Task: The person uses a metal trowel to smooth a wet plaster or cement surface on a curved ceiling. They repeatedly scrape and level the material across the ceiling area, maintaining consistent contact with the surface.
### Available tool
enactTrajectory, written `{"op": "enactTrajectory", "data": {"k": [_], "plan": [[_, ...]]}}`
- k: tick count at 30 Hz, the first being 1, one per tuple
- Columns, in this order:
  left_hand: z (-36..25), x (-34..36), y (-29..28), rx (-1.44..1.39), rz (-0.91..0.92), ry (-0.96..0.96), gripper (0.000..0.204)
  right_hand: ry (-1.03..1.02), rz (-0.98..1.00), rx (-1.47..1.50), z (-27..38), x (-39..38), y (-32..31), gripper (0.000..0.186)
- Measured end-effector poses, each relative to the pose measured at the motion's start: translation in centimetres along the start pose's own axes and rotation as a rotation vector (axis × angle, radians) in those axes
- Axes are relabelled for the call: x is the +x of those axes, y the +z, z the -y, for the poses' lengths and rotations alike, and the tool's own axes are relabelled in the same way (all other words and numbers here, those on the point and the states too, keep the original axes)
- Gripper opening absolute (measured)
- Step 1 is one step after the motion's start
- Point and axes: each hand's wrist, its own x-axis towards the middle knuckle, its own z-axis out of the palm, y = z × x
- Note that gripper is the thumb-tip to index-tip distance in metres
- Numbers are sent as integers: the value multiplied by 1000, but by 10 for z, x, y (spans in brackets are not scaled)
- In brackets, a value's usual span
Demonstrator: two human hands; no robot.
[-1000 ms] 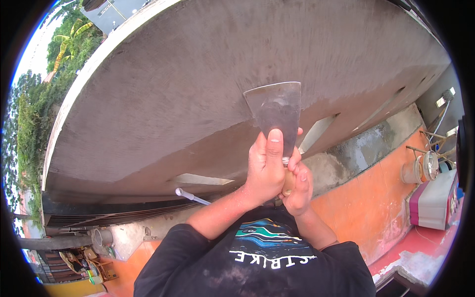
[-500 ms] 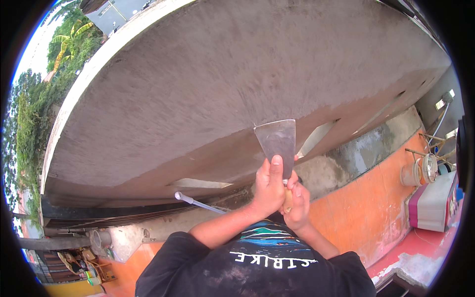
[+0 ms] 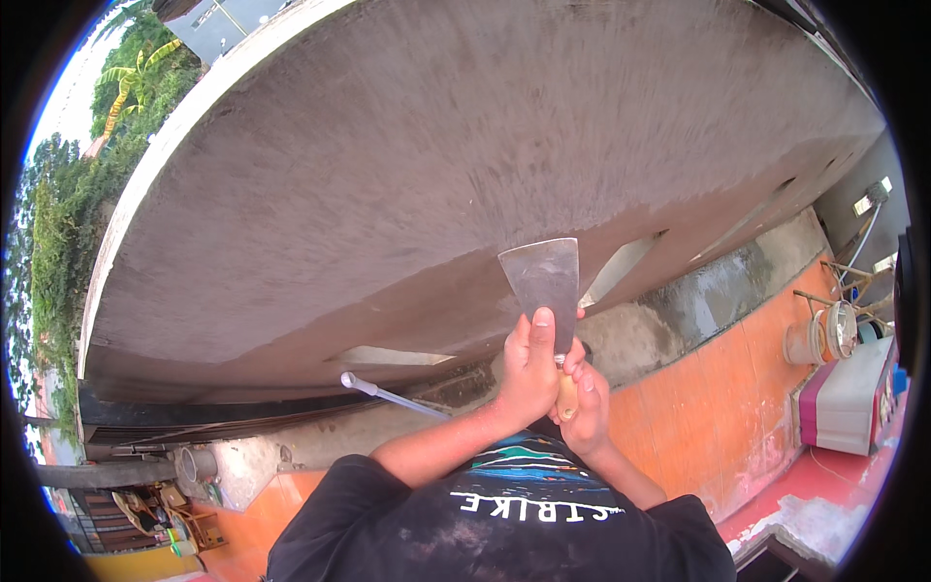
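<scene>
A wide-bladed scraper (image 3: 543,286) with a wooden handle is held up in front of my chest, its broad edge pointing away from me. My left hand (image 3: 529,373) is closed around its neck, thumb lying along the base of the blade. On the other side, my right hand (image 3: 585,407) has its fingers closed at the wooden handle, part of which shows between my hands. Beyond the blade rises a large grey-brown plastered wall (image 3: 378,184), with a darker band along its lower part. Whether the blade touches it I cannot tell.
Pale slots (image 3: 621,267) pierce the wall low down. A light-coloured pole (image 3: 393,396) leans left of my forearm. Orange flooring (image 3: 689,407) runs below, with a wet concrete strip (image 3: 713,296) beside it. Buckets (image 3: 824,335) and a white-and-purple box (image 3: 846,398) stand at right.
The scraper has dropped very slightly toward me. More of its wooden handle shows, as my right-hand fingers have shifted a little.
</scene>
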Motion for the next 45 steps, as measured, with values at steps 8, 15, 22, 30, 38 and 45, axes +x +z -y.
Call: {"op": "enactTrajectory", "data": {"k": [8,15,22,30,38,45], "plan": [[-40,16,-2,137,26,207,49,-175,76,89,22,34,27,42],[-39,12,10,50,72,80,48,-145,50,72,24,21,13,43],[-6,2,-3,47,-30,-21,48,8,2,16,2,7,7,41],[-56,18,-1,94,101,257,48,-191,138,145,35,41,25,36],[-15,1,-10,26,51,-76,50,29,37,90,5,6,9,42],[-18,5,-13,125,-2,-113,51,12,25,95,7,17,23,44]]}}
